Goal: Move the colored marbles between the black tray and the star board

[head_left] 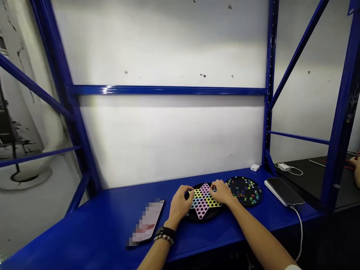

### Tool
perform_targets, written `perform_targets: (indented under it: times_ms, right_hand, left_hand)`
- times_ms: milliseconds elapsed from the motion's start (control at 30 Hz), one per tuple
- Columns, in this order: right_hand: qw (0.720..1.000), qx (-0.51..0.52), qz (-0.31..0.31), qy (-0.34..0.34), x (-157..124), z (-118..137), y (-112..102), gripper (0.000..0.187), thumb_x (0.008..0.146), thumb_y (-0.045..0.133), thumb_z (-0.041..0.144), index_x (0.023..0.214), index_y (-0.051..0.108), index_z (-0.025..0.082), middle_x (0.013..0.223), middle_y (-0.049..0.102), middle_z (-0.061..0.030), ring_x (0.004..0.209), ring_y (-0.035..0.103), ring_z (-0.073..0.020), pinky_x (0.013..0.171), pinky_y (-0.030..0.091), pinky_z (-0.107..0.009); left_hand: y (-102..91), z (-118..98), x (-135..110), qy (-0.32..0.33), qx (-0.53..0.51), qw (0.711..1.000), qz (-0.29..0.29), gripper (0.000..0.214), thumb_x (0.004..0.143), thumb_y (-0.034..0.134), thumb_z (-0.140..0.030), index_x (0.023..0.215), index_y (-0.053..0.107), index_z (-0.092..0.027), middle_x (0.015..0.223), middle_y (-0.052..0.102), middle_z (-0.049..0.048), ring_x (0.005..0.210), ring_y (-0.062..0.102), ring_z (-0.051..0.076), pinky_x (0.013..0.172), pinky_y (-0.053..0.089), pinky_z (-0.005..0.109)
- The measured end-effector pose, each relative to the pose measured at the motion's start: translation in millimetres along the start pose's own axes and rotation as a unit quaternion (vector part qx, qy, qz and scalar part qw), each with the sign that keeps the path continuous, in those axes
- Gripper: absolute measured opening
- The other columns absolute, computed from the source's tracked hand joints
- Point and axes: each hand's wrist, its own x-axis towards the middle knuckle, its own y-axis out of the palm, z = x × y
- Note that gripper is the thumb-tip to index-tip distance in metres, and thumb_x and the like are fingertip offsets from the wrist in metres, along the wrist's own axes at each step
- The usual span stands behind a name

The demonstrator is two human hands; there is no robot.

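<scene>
A star-shaped Chinese checkers panel (pixel 201 207), pink, yellow and light blue with rows of holes, lies over a round black base (pixel 210 216). My left hand (pixel 181 204) is closed at the panel's left side, thumb and fingers at its edge. Across from it, my right hand (pixel 222 192) has its fingers curled down on the upper right edge of the panel. The fingertips partly cover the star's side points. To the right of my right hand sits a round black tray (pixel 239 183) with many coloured glass marbles scattered in it.
A phone (pixel 149 221) lies left on the blue shelf (pixel 112 213). Another phone (pixel 284 190) rests on a white block at right, with a white cable (pixel 300 232) hanging off the edge. A white adapter (pixel 255 167) stands behind. Another person's hand (pixel 356 165) shows far right.
</scene>
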Motion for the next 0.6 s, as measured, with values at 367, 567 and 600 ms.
perform_targets:
  times_ms: [367, 567, 600]
  right_hand:
    - [1.0, 0.014, 0.02, -0.009, -3.5, 3.7, -3.8, 0.019, 0.088, 0.053, 0.035, 0.086, 0.067, 0.022, 0.099, 0.067, -0.0055, 0.101, 0.056, -0.0232, 0.089, 0.035, -0.035]
    - [1.0, 0.025, 0.012, -0.014, -4.0, 3.8, -6.0, 0.02, 0.088, 0.053, 0.036, 0.085, 0.066, 0.022, 0.098, 0.066, -0.0052, 0.097, 0.056, -0.021, 0.085, 0.038, -0.032]
    - [0.999, 0.031, 0.003, -0.015, -3.8, 2.5, -7.4, 0.02, 0.088, 0.053, 0.036, 0.085, 0.066, 0.022, 0.098, 0.066, -0.0052, 0.096, 0.057, -0.0201, 0.082, 0.039, -0.03]
  left_hand:
    - [6.1, 5.4, -8.2, -0.023, 0.022, 0.999, 0.038, 0.02, 0.087, 0.046, -0.034, 0.088, 0.062, -0.024, 0.095, 0.067, 0.0025, 0.094, 0.063, 0.02, 0.084, 0.048, 0.032]
    - [8.8, 10.0, -8.4, -0.026, 0.012, 0.999, 0.04, 0.019, 0.087, 0.046, -0.035, 0.086, 0.06, -0.023, 0.094, 0.065, 0.0031, 0.094, 0.062, 0.021, 0.086, 0.048, 0.033]
    - [8.9, 10.4, -8.6, -0.027, 0.01, 0.999, 0.04, 0.019, 0.087, 0.046, -0.034, 0.086, 0.06, -0.023, 0.093, 0.064, 0.0029, 0.093, 0.061, 0.021, 0.086, 0.048, 0.033]
